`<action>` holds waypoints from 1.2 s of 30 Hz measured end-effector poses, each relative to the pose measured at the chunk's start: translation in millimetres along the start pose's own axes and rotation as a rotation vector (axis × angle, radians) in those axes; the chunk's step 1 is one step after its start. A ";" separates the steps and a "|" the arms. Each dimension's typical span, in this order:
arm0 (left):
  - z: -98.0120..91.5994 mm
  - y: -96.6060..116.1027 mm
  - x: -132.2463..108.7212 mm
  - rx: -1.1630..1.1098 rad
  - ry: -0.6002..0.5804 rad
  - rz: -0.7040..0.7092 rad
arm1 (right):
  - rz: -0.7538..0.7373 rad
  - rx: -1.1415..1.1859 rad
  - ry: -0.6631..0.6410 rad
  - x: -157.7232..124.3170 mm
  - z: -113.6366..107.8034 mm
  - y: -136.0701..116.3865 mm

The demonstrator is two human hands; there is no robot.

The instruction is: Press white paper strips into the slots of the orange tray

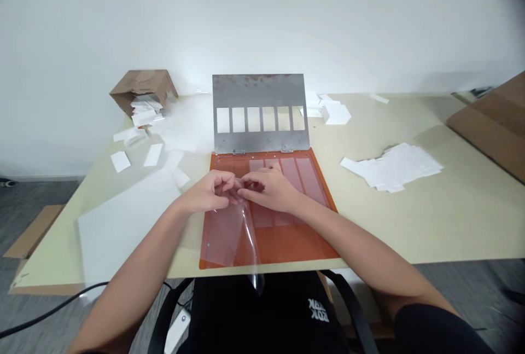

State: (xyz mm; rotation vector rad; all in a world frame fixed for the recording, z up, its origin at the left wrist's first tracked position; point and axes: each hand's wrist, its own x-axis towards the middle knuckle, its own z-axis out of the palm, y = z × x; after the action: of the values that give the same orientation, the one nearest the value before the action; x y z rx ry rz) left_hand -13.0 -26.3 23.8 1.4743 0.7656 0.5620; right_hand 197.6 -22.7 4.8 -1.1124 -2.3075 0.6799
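My left hand (211, 191) and my right hand (270, 189) meet above an orange board (287, 244), fingers curled in a pinch. Between them is a clear plastic film (248, 233). It hangs down from the fingertips, creased and glossy, over the board's front edge. Pale rectangular strips (309, 176) lie side by side on the board, partly covered by my right hand. Hinged at the board's back, a grey metal frame (258, 88) stands raised with a row of several rectangular windows. The exact fingertip contact is partly hidden.
Left of the board lie a large translucent sheet (127, 217) and loose white pieces (153, 155). A brown cardboard box (150, 79) spills white cards at the back left. White paper pieces (396, 168) pile up on the right, near another cardboard box (492, 119). A black cable (53, 310) runs at the lower left.
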 end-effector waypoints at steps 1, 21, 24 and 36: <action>0.8 0.2 0.4 -0.024 0.010 -0.012 | 0.003 -0.002 -0.007 0.1 0.0 -0.2; 6.0 -6.7 3.3 -0.034 0.000 -0.009 | -0.180 -0.165 0.035 -1.2 3.6 6.1; 8.3 -9.6 4.2 0.005 0.000 -0.009 | -0.230 -0.239 0.023 -1.1 3.6 5.0; 13.6 -10.6 6.2 0.067 -0.021 -0.053 | -0.452 -0.544 0.090 0.1 3.0 6.5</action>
State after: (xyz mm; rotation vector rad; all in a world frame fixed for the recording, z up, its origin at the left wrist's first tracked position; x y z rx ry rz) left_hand -0.1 -31.1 11.8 1.5150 0.8119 0.4843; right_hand 199.4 -19.8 -1.5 -0.7505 -2.6034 -0.1761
